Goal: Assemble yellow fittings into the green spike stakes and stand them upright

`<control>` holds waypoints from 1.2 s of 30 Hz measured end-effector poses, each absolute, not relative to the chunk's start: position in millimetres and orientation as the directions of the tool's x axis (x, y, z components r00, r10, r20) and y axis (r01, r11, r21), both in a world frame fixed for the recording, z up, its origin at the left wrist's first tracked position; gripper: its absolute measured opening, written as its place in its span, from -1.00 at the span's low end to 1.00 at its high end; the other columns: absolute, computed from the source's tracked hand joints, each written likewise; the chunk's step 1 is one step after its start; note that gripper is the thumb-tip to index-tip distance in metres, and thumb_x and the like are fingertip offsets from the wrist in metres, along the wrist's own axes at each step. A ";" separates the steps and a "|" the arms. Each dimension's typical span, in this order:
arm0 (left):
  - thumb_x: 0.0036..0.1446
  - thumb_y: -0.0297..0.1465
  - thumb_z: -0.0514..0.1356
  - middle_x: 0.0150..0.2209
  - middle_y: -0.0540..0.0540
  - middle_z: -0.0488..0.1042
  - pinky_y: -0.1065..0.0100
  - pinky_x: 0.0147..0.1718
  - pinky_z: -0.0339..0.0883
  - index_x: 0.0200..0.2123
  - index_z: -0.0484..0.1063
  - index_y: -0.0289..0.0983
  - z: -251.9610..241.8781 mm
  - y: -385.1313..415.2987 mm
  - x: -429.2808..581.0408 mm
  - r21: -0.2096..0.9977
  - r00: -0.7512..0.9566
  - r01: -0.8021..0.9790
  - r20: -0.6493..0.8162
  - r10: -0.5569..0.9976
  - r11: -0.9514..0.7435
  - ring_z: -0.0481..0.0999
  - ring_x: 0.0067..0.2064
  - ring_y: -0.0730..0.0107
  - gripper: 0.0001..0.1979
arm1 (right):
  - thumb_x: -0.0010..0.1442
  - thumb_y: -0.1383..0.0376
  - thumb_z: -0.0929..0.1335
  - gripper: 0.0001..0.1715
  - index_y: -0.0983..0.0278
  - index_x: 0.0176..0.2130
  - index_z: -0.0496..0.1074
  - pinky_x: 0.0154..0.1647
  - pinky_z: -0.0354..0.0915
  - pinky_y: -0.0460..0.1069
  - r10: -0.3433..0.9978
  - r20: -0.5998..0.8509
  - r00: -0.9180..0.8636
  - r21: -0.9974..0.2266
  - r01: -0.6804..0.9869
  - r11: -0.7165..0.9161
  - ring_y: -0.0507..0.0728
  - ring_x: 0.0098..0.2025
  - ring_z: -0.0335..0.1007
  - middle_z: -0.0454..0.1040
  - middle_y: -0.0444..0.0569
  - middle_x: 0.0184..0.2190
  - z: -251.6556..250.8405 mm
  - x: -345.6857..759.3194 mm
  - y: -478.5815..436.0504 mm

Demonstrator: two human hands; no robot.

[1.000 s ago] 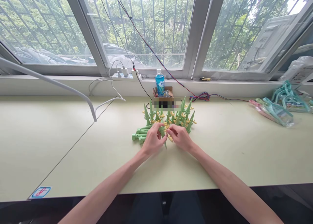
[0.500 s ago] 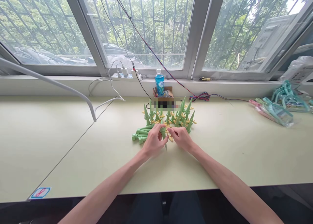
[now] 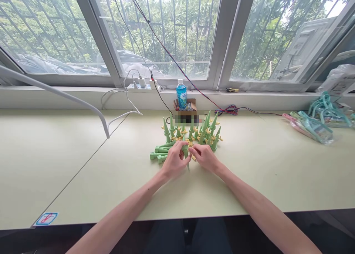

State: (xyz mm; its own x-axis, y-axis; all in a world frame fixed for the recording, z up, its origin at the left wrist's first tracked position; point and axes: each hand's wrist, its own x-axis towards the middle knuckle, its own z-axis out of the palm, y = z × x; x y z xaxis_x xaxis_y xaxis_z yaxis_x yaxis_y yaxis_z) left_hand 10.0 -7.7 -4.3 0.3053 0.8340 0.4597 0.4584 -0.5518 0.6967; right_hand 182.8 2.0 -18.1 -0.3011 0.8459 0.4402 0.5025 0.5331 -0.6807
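Note:
My left hand (image 3: 175, 158) is closed around a green plant watering spike (image 3: 186, 161), its pointed end downward and towards me. The fingers of my right hand (image 3: 205, 157) are pinched together against the upper side of this spike; whatever lies between them is hidden. Behind my hands stand several green spikes (image 3: 213, 125) with small yellow valves fitted across them. More green spikes (image 3: 163, 149) lie on their sides to the left of my left hand. Loose yellow valves (image 3: 193, 158) are scattered on the table just beyond my fingers.
A blue bottle (image 3: 181, 95) stands with a small cardboard box (image 3: 191, 112) behind the spikes. Bundled cable (image 3: 227, 109) lies to their right. Teal and pink plastic hangers (image 3: 316, 126) are at the far right. A white curved tube (image 3: 83, 102) reaches over the table's left side.
My right fingertips have shifted slightly and turned at the spike. My left hand and the spike keep their place.

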 end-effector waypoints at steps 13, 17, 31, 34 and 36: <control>0.11 -0.43 0.20 -0.15 -0.08 0.42 0.42 -0.49 0.32 -0.09 0.33 -0.23 -1.8 -5.8 8.9 0.698 0.231 0.482 0.482 0.845 -0.530 0.33 -0.49 0.55 -0.74 | 0.33 0.06 0.24 -0.67 0.28 -0.19 0.34 -0.50 0.09 -0.09 0.840 0.442 -0.314 -0.708 0.452 0.542 0.01 -0.57 0.17 0.32 -0.20 -0.58 -14.2 181.8 -1.4; 0.11 -0.43 0.20 -0.17 -0.07 0.42 0.42 -0.50 0.31 -0.10 0.34 -0.23 -2.6 -6.1 9.0 0.697 0.269 0.473 0.469 0.841 -0.540 0.32 -0.50 0.55 -0.75 | 0.37 0.08 0.19 -0.62 0.26 -0.37 0.30 -0.52 0.06 -0.09 0.841 0.431 -0.328 -0.702 0.464 0.541 0.00 -0.58 0.09 0.26 -0.19 -0.60 -16.8 183.1 1.3; 0.12 -0.41 0.20 -0.16 -0.08 0.42 0.40 -0.50 0.32 -0.10 0.34 -0.24 -2.7 -6.1 9.6 0.693 0.242 0.499 0.465 0.851 -0.520 0.34 -0.50 0.54 -0.75 | 0.33 0.07 0.24 -0.69 0.26 -0.18 0.35 -0.53 0.09 -0.09 0.859 0.413 -0.303 -0.698 0.501 0.512 0.01 -0.62 0.14 0.27 -0.24 -0.65 -18.8 181.9 0.6; 0.11 -0.42 0.20 -0.18 -0.09 0.42 0.39 -0.51 0.32 -0.11 0.34 -0.24 -3.8 -5.9 9.7 0.696 0.254 0.493 0.458 0.852 -0.522 0.33 -0.50 0.53 -0.75 | 0.36 0.07 0.20 -0.64 0.25 -0.32 0.34 -0.53 0.08 -0.09 0.859 0.405 -0.312 -0.693 0.509 0.511 0.00 -0.62 0.12 0.28 -0.20 -0.63 -20.6 182.6 2.7; 0.10 -0.44 0.20 -0.18 -0.08 0.42 0.39 -0.51 0.32 -0.10 0.34 -0.24 -4.7 -5.9 9.8 0.697 0.265 0.489 0.454 0.851 -0.524 0.33 -0.50 0.53 -0.74 | 0.37 0.05 0.18 -0.53 0.25 -0.46 0.29 -0.55 0.04 -0.08 0.862 0.408 -0.302 -0.679 0.531 0.507 0.00 -0.62 0.08 0.26 -0.18 -0.64 -21.4 183.2 4.2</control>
State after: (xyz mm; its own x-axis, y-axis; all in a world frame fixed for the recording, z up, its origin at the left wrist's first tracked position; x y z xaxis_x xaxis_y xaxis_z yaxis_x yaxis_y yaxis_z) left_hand 9.8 -5.9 -4.7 0.2645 0.8510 0.4537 0.4892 -0.5239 0.6973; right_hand 183.2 4.2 -21.4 -0.3023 0.8617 0.4076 0.5306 0.5073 -0.6790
